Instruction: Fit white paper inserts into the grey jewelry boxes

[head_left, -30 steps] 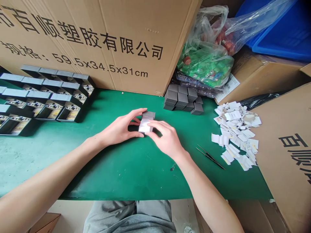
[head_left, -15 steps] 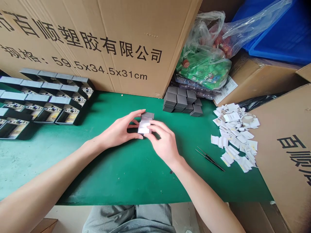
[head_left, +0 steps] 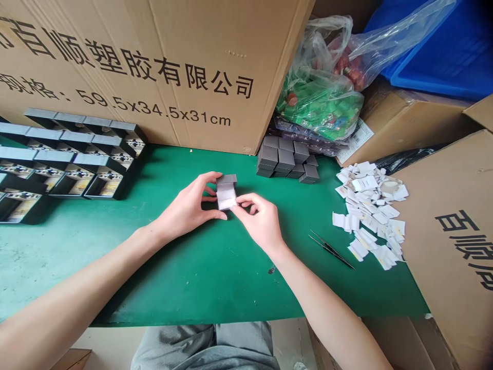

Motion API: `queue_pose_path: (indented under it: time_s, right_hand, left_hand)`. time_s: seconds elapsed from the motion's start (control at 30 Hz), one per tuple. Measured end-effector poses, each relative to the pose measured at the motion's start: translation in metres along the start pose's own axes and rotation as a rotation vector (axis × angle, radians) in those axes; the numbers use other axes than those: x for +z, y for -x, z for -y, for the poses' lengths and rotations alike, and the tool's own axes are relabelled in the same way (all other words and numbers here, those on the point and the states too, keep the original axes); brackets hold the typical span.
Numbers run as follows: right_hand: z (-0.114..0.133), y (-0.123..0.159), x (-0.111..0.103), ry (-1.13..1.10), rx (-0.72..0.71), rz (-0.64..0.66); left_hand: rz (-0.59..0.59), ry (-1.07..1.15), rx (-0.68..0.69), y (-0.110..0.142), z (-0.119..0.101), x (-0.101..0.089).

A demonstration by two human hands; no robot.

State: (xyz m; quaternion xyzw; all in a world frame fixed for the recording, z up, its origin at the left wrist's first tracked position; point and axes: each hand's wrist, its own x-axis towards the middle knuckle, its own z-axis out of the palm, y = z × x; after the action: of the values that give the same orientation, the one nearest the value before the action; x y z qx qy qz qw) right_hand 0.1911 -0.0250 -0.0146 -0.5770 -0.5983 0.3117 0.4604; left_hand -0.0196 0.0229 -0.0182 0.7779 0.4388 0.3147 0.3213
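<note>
A small grey block [head_left: 227, 180] with a white label [head_left: 226, 196] on its near face sits between my hands above the green mat [head_left: 185, 267]. My left hand [head_left: 190, 205] wraps round the block from the left, thumb under and fingers over. My right hand [head_left: 260, 221] pinches the label's lower right corner with thumb and forefinger. A stack of like grey blocks [head_left: 287, 156] stands just behind, to the right.
Rows of open dark boxes [head_left: 69, 162] lie at the left. A big printed carton [head_left: 154, 67] forms the back wall. A heap of white paper backings [head_left: 372, 210] and black tweezers [head_left: 331, 249] lie at the right, beside another carton [head_left: 458, 231]. Plastic bags [head_left: 327, 92] sit behind.
The block has tipped up a little and shifted left in my left hand. My right fingers have slid from the label's face down to its lower right corner.
</note>
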Motion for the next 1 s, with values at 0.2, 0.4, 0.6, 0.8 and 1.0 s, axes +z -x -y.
queue_pose_path:
  time_s: [0.2,0.4,0.6,0.8,1.0]
  right_hand:
    - [0.000,-0.005,0.003,-0.221,0.084,-0.017]
    - [-0.004,-0.012,-0.002,-0.183,0.041,0.107]
    - [-0.003,-0.010,-0.005,-0.121,-0.070,0.187]
    - [0.001,-0.009,-0.007,-0.044,-0.158,0.188]
    - [0.002,-0.007,-0.002,0.123,-0.272,0.179]
  left_hand:
    - [-0.048,0.001,-0.047,0.002,-0.004,0.005]
    - [0.047,-0.105,-0.047,-0.004,-0.003,-0.011]
    - [0.165,0.051,0.032,-0.004,-0.002,-0.018]
    - [0.183,-0.007,-0.039,-0.002,-0.006,-0.017]
    - [0.146,-0.054,0.017,0.000,-0.009,-0.010]
